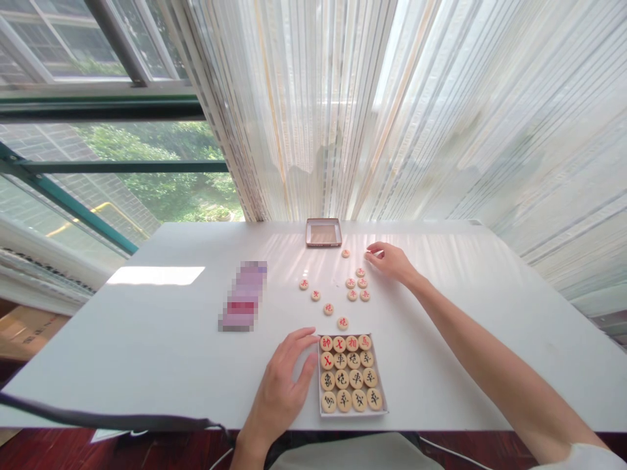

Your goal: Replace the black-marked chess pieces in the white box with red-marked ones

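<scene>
In the head view, a shallow box [385, 391] of round wooden Chinese chess pieces lies near the table's front edge, filled in rows with red and black characters facing up. My left hand [287, 378] rests beside the box's left side, fingers apart, fingertips near its upper left corner. Further off, my right hand [389, 260] reaches out on the right, thumb and fingers pinched on a chess piece [367, 256] that is partly hidden. Several loose red-marked pieces [362, 282] sit just below that hand. A cannon piece [343, 323] lies right behind the box.
An open box lid [324, 234] stands at the table's far edge, with one chess piece [345, 253] near it. A blurred purple item [243, 297] lies left of the pieces. A dark strap [122, 418] crosses the lower left. Striped curtains [333, 111] hang behind the white table [171, 352].
</scene>
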Motion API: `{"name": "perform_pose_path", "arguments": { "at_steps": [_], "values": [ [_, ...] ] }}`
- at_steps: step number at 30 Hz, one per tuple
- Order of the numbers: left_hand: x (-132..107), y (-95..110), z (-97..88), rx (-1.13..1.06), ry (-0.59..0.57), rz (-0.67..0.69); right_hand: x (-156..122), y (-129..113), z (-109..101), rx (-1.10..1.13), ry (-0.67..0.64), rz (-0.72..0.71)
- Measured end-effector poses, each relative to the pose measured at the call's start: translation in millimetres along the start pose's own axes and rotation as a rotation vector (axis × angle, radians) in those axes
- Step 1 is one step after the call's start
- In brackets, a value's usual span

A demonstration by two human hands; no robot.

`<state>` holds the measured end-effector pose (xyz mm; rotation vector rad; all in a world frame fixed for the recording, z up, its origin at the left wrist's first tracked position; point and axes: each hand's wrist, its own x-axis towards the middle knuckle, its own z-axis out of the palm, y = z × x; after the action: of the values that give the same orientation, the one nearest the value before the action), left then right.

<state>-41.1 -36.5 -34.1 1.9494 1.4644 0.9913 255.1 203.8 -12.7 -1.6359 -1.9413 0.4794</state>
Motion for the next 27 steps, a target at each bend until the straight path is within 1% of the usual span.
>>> {"name": "perform_pose_path", "arguments": {
  "at_steps": [4, 6, 8, 9, 11, 13, 15, 16, 18, 20, 23, 27],
  "values": [
    [5.0, 2.0, -1.9, -0.07, 0.061, -0.011, -3.8, 3.1, -0.9, 0.051, 0.006, -0.073],
    [8.5, 5.2, -2.8, -0.088, 0.086, -0.008, -7.4, 0.0, -2.2, 0.079, 0.024, -0.096],
    [11.3, 10.2, -3.8, -0.114, 0.104, -0.001, -17.4, -7.2, -7.5, 0.113, 0.048, -0.117],
    [12.3, 13.3, -4.2, -0.133, 0.11, 0.0, -26.4, -12.5, -11.8, 0.131, 0.058, -0.128],
    [13.5, 20.0, -4.8, -0.177, 0.116, -0.008, -53.9, -26.1, -21.9, 0.172, 0.068, -0.158],
    [14.1, 26.6, -4.4, -0.22, 0.091, -0.038, -92.0, -42.0, -30.0, 0.214, 0.06, -0.203],
    [14.9, 32.5, -2.6, -0.256, 0.055, -0.066, -133.6, -57.2, -31.3, 0.326, 0.02, -0.309],
    [15.5, 34.9, -1.2, -0.273, 0.04, -0.072, -152.9, -63.8, -28.7, 0.382, 0.0, -0.359],
    [16.8, 39.3, 1.9, -0.306, 0.01, -0.067, -184.2, -73.9, -18.3, 0.457, -0.014, -0.404],
    [18.1, 43.2, 4.7, -0.337, -0.032, -0.056, -203.3, -80.1, -4.7, 0.492, 0.011, -0.403],
    [19.9, 49.7, 7.3, -0.348, -0.095, -0.06, -213.4, -85.8, 12.2, 0.522, 0.06, -0.425],
    [21.4, 57.8, 11.3, -0.363, -0.104, -0.112, -214.4, -90.5, 21.8, 0.555, 0.098, -0.534]
  ]
}}
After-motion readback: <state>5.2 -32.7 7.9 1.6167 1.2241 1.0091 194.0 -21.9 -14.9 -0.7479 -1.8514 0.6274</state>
